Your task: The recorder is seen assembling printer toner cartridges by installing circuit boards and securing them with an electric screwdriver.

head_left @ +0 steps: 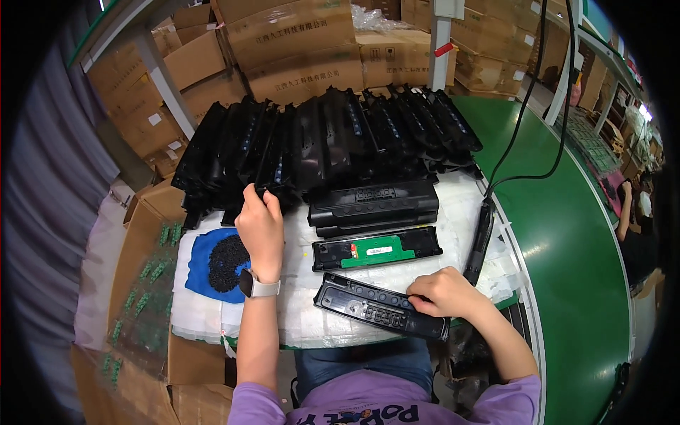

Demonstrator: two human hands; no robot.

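Observation:
My left hand (261, 230), with a watch at the wrist, reaches to the near end of a black plastic panel (278, 166) in the big pile. Its fingers are closed at that end, partly hiding the grip. My right hand (446, 294) pinches the upper edge of another black plastic panel (382, 309), which lies slightly tilted at the table's front edge, its row of round buttons and slots showing. Just beyond lies a panel with a green circuit board (386, 249) in it. Behind that, more black panels (375, 202) are stacked, one with a display cutout.
Small black parts (228, 263) lie heaped on a blue cloth (202, 273), left. An open carton (152, 205) with green circuit boards stands beside the table. A black corded tool (482, 237) lies right, near a green conveyor belt (567, 283). Cartons (304, 57) rise behind.

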